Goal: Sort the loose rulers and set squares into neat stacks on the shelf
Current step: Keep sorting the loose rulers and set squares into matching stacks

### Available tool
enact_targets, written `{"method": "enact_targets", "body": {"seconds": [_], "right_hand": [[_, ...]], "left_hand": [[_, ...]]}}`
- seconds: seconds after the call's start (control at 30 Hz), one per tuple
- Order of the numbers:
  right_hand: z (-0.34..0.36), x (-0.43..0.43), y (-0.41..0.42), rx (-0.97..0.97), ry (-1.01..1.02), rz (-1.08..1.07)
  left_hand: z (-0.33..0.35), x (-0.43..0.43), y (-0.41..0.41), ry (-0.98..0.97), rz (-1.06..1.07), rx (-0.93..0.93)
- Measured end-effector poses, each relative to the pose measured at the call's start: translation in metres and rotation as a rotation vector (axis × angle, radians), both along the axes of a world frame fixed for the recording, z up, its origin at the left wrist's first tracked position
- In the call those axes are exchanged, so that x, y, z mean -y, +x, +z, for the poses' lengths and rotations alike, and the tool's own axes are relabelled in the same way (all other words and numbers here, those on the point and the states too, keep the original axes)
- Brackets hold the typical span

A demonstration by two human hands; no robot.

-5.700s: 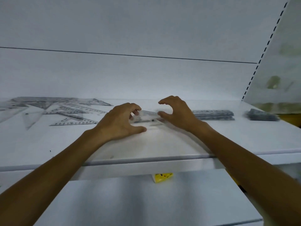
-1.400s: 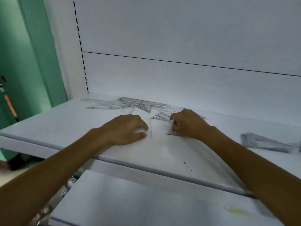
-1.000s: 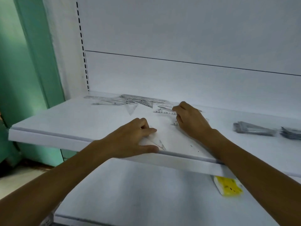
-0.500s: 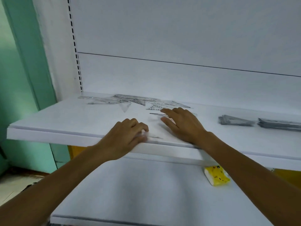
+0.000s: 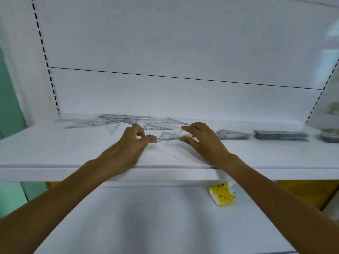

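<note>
A clear plastic set square (image 5: 167, 137) is held just above the white shelf (image 5: 55, 149) between my two hands. My left hand (image 5: 128, 149) pinches its left corner with thumb and forefinger. My right hand (image 5: 203, 143) holds its right end between thumb and fingers. Behind them a loose scatter of clear rulers and set squares (image 5: 117, 121) lies at the back left of the shelf. To the right sit a stack of set squares (image 5: 233, 134) and a stack of rulers (image 5: 280, 135).
A third small stack (image 5: 330, 137) sits at the far right of the shelf. A yellow packet (image 5: 222, 196) lies on the lower shelf (image 5: 156, 217) under my right wrist. The shelf's back panel and slotted uprights close it in behind.
The view has swung right from the loose pile. Both hands lay on the shelf half a second ago; now they have lifted a set square between them.
</note>
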State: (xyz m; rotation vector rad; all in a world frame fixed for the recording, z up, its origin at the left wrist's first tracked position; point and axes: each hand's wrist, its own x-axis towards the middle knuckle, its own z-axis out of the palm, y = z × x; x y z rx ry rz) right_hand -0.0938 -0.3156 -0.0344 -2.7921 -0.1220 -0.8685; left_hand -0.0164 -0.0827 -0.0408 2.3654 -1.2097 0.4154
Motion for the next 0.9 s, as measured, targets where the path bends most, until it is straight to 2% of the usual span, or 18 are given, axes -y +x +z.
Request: {"method": "enact_targets", "body": {"seconds": [0.07, 0.13, 0.2, 0.33, 0.57, 0.9], "right_hand": [[-0.001, 0.012, -0.004, 0.003, 0.034, -0.012], [-0.002, 0.024, -0.008, 0.015, 0.064, -0.027], [-0.004, 0.038, -0.013, 0.022, 0.09, -0.042], [-0.006, 0.073, -0.028, 0.026, 0.118, -0.073], [0.001, 0.156, -0.064, 0.018, 0.119, -0.126], [0.001, 0.291, -0.122, 0.038, 0.116, -0.247]], "left_hand": [[0.002, 0.013, 0.0, 0.033, 0.014, 0.091], [0.003, 0.023, -0.004, 0.11, 0.017, 0.071], [0.004, 0.032, -0.007, 0.081, 0.004, 0.093], [0.005, 0.079, -0.013, -0.061, -0.104, 0.007], [0.007, 0.172, -0.026, -0.034, -0.174, -0.161], [0.01, 0.309, -0.075, -0.097, -0.203, -0.148]]}}
